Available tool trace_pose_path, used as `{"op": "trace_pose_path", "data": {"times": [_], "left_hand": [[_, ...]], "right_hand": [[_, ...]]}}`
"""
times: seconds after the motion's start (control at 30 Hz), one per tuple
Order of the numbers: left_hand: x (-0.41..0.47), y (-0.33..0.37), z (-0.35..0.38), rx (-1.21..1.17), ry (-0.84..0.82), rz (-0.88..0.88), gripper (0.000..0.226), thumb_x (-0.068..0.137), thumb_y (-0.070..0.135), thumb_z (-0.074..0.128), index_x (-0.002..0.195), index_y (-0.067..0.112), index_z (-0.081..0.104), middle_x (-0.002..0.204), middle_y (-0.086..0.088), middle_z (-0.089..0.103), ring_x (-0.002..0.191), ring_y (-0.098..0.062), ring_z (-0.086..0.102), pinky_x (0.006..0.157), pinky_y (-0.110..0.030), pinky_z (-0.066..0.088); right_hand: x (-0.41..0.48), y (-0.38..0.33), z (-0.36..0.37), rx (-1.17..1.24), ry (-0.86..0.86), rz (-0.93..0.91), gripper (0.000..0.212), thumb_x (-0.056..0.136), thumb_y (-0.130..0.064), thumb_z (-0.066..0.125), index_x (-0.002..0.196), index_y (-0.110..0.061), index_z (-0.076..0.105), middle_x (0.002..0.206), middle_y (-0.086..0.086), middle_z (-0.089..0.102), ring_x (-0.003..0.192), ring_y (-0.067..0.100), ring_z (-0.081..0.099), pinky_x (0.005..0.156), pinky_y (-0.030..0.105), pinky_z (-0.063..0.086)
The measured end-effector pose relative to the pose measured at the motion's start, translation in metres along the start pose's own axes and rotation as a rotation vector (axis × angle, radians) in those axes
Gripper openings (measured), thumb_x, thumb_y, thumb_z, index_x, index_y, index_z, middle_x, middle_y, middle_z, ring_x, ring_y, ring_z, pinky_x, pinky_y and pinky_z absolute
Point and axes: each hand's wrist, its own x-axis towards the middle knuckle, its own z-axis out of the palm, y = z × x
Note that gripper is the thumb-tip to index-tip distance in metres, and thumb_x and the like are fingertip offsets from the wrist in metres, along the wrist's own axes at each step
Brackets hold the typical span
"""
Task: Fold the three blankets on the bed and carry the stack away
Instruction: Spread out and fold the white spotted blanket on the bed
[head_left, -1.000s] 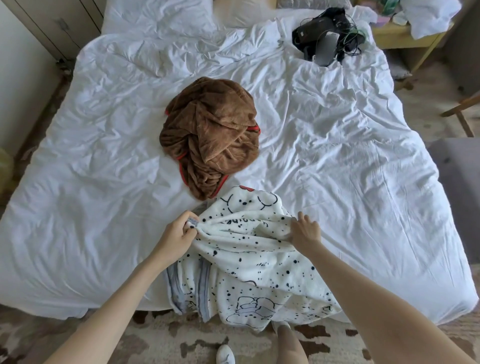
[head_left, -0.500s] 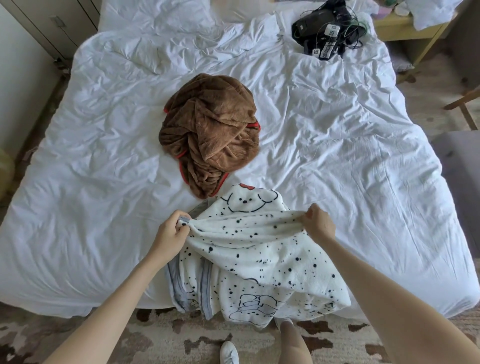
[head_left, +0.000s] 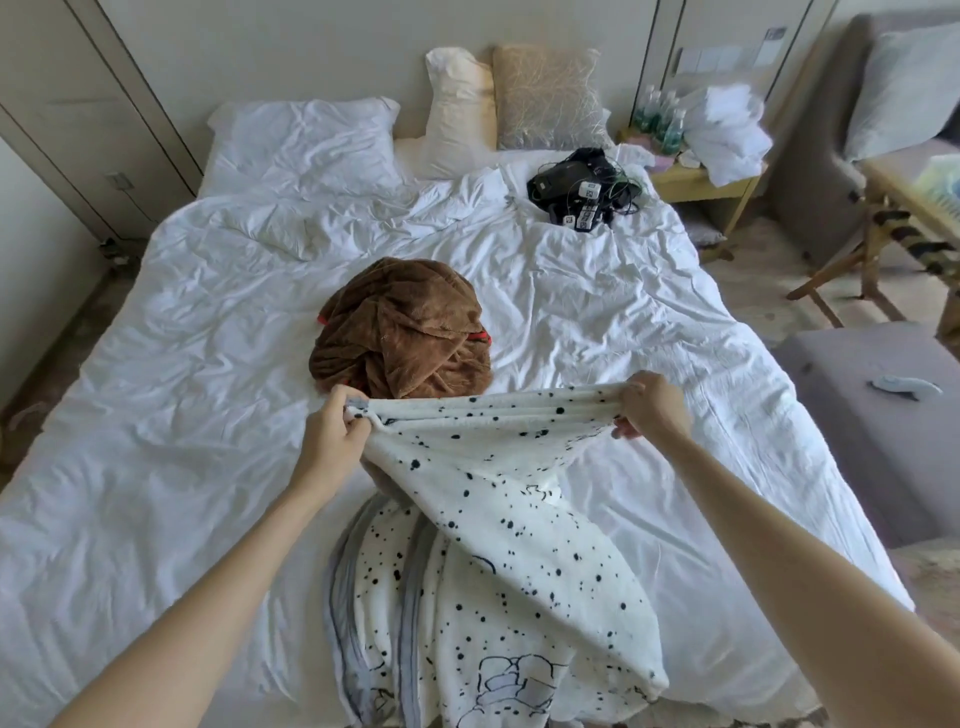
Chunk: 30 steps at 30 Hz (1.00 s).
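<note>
Both hands, left hand (head_left: 332, 434) and right hand (head_left: 652, 408), pinch the top edge of the soft white black-spotted fleece blanket (head_left: 498, 545). It looks light and floppy; best gripped at corners.

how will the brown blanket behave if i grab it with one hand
The brown blanket lies in a crumpled heap of soft folds, so it will probably be floppy and unravel as it lifts. Its plush pile suggests it won't slip from the fingers, though it looks bulky for one hand.

Two pillows (head_left: 511, 106) lean against the headboard wall. A tangle of black devices and cables (head_left: 582, 195) lies nearby, beside a yellow nightstand (head_left: 701, 182) holding green bottles (head_left: 657, 122).
</note>
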Motion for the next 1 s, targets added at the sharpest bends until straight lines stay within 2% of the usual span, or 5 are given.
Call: {"op": "trace_pose_path", "data": {"times": [0.2,0.5,0.63,0.8,1.0], "left_hand": [[0.012,0.071,-0.066,-0.167,0.184,0.180,0.011,0.090,0.002,0.056,0.098,0.009,0.057,0.066,0.000,0.047,0.054,-0.013,0.041,0.044,-0.012,0.034],[-0.023,0.170,-0.165,-0.381,0.217,0.322,0.009,0.095,0.013,0.053,0.104,0.014,0.054,0.088,0.003,0.052,0.080,-0.011,0.049,0.062,-0.015,0.038],[-0.045,0.218,-0.215,-0.439,0.285,0.396,0.019,0.097,0.017,0.051,0.112,0.005,0.056,0.097,-0.003,0.056,0.086,-0.016,0.051,0.066,-0.022,0.039],[-0.083,0.292,-0.293,-0.538,0.438,0.541,0.020,0.101,0.021,0.042,0.112,0.011,0.055,0.104,-0.001,0.056,0.090,-0.015,0.052,0.073,-0.026,0.040],[-0.156,0.373,-0.358,-0.571,0.546,0.709,0.017,0.103,0.019,0.034,0.110,0.016,0.050,0.097,0.012,0.052,0.082,0.011,0.050,0.070,-0.006,0.042]], "right_hand": [[-0.066,-0.081,-0.092,0.553,0.285,-0.040,0.023,0.095,-0.005,0.042,0.086,-0.007,0.062,0.072,0.008,0.061,0.034,0.018,0.062,0.033,0.025,0.050],[-0.193,-0.129,-0.198,0.818,0.471,-0.131,0.028,0.092,-0.008,0.044,0.070,-0.011,0.062,0.091,0.020,0.066,0.033,0.017,0.060,0.033,0.019,0.047],[-0.249,-0.160,-0.248,0.904,0.490,-0.253,0.018,0.094,-0.010,0.047,0.094,-0.007,0.066,0.099,0.019,0.065,0.045,0.019,0.064,0.037,0.019,0.049],[-0.336,-0.208,-0.320,1.081,0.537,-0.513,0.024,0.093,-0.007,0.046,0.076,-0.012,0.063,0.084,0.014,0.064,0.056,0.022,0.064,0.039,0.020,0.050],[-0.440,-0.216,-0.399,1.203,0.559,-0.700,0.026,0.090,-0.007,0.046,0.074,-0.013,0.065,0.073,0.008,0.064,0.049,0.015,0.064,0.042,0.020,0.051]]}}
